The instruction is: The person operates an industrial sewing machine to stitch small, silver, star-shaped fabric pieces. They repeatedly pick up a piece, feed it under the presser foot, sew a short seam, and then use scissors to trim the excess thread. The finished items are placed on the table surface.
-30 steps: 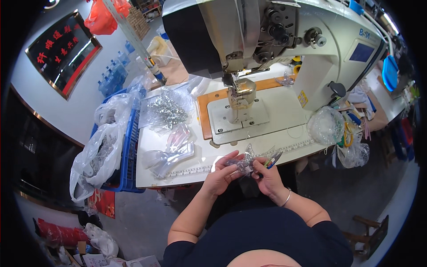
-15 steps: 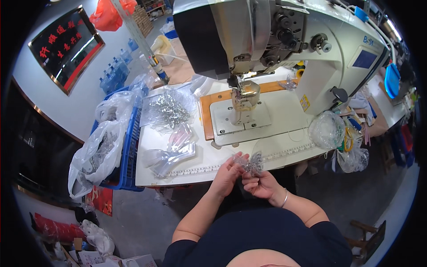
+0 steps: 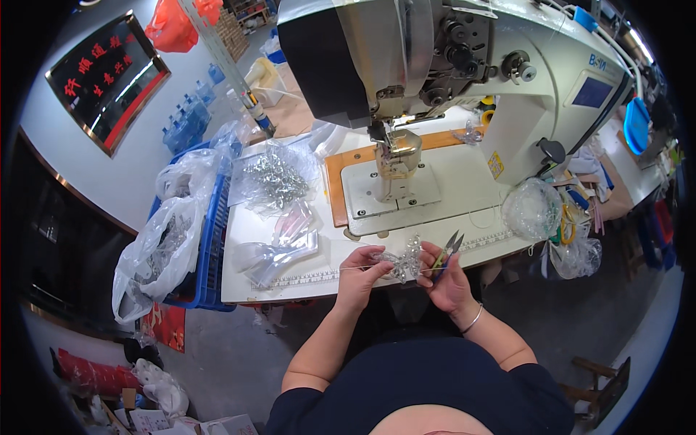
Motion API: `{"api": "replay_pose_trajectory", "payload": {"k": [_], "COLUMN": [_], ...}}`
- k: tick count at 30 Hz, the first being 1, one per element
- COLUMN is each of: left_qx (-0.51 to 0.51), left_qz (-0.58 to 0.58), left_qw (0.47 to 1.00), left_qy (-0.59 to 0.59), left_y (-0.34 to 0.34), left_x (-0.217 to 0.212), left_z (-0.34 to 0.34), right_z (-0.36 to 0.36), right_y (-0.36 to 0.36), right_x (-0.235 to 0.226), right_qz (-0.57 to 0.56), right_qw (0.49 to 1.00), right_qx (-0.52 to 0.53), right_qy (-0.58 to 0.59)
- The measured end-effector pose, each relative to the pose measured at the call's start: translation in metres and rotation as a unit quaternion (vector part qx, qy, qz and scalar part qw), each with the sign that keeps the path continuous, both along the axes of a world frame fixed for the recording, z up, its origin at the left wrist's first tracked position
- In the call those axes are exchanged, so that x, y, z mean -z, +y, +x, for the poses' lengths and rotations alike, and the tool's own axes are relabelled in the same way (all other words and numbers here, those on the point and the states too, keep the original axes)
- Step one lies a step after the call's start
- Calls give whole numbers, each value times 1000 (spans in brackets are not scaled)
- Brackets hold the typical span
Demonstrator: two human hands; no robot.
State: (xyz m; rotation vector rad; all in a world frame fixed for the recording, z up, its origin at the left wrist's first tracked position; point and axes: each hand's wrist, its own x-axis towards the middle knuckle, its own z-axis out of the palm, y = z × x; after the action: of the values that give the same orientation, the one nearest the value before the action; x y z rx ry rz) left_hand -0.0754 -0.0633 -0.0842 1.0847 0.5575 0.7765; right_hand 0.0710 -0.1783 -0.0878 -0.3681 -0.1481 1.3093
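Just off the table's front edge, a clear, glittery bow-shaped piece [image 3: 403, 262] spans the gap between my hands. My left hand [image 3: 360, 275] pinches its left end between thumb and fingers. With my right hand [image 3: 449, 285] I grip small thread snips [image 3: 451, 250], blades pointing up and slightly apart. The fingertips of that hand also meet the piece's right edge, and a fine pale thread runs out on both sides. Behind the piece, the white sewing machine [image 3: 551, 94] rises with its post bed [image 3: 397, 170] over the table.
A heap of shiny silvery pieces [image 3: 275, 181] lies on clear film at the left of the tabletop [image 3: 243, 225]. Clear plastic sheets [image 3: 279, 254] are nearer. A blue crate [image 3: 206, 268] with bagged pieces adjoins the table. To the right sits a clear bag [image 3: 533, 210] beside yellow-handled scissors [image 3: 568, 223].
My hands have moved apart, and the bow-shaped piece is spread between them. The snips, not visible earlier, now stick up from my right hand.
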Motion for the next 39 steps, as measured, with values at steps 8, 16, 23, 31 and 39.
{"api": "replay_pose_trajectory", "payload": {"k": [8,16,23,31,39], "left_qx": [48,83,43,24,23], "left_qz": [36,6,-22,-75,-76], "left_qw": [998,996,998,997,997], "left_qy": [32,29,39,-9,-10], "left_y": [1,16,11,8,6], "left_x": [-27,-2,4,7,3], "left_z": [-11,-21,-25,-31,-35], "right_z": [-5,-6,-5,-9,-15], "right_y": [10,10,17,17,20], "right_x": [2,-3,5,12,11], "right_qz": [-91,-64,-117,-128,-140], "right_qw": [989,994,982,980,975], "right_qx": [62,-77,4,42,65], "right_qy": [-97,-46,-147,-147,-158]}}
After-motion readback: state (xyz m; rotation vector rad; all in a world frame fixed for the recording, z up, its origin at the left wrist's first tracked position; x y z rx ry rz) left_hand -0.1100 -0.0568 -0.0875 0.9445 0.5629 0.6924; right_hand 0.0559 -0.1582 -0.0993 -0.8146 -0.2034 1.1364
